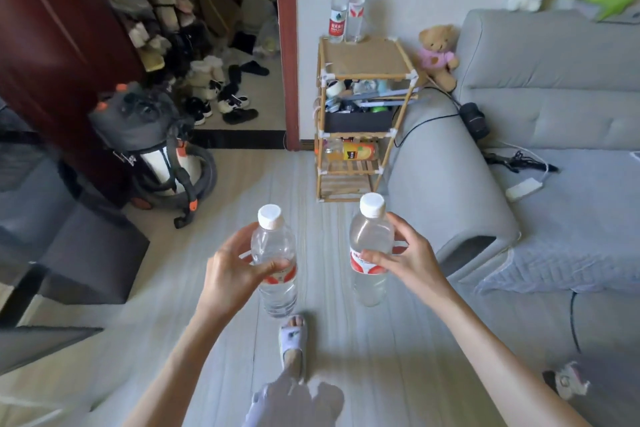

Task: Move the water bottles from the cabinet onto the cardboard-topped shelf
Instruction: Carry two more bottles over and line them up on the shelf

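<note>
We are gripping one upright water bottle in our left hand (231,270) and another in our right hand (403,258), above the floor. The cardboard-topped shelf (363,57) is standing ahead, seemingly bearing two bottles (346,9) at its back.

Bare forearms, white slipper (293,340)

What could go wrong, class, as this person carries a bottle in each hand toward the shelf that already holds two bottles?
1. The two bottles already on the cardboard top stand at its back edge; setting more down could knock them over.
2. Each hand, left and right, holds its bottle by the fingers only, so the grip might slip.
</note>
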{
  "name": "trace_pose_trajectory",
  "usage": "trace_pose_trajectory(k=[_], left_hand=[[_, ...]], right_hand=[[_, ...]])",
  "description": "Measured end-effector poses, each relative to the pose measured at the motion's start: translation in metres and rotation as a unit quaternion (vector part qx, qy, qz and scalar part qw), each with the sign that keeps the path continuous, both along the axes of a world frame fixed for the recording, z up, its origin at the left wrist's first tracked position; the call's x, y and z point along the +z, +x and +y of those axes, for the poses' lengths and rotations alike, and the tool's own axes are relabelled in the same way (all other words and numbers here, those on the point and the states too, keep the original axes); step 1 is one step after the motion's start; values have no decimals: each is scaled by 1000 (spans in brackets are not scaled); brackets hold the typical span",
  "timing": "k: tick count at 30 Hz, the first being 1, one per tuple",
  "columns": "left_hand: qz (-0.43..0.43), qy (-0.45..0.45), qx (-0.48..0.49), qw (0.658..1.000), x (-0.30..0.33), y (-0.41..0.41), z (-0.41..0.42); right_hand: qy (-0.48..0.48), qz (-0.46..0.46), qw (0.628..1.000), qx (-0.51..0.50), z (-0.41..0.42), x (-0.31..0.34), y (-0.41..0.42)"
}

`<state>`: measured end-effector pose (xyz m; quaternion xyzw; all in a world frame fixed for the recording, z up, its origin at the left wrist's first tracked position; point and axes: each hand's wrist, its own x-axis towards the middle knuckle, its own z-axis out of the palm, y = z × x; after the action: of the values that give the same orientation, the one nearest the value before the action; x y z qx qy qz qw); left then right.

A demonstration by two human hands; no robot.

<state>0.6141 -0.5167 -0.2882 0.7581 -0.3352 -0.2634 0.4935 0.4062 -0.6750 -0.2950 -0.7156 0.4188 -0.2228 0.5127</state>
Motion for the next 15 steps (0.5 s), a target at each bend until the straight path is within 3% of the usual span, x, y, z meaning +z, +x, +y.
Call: trace_pose_trajectory(k=[7,15], left_hand=[[-21,16,-70,997,7,107,-166],[-16,-1,-113,993,20,166,-330]], right_hand=[[2,9,999,-49,-139,4,93],[1,8,996,-93,-281,11,142]])
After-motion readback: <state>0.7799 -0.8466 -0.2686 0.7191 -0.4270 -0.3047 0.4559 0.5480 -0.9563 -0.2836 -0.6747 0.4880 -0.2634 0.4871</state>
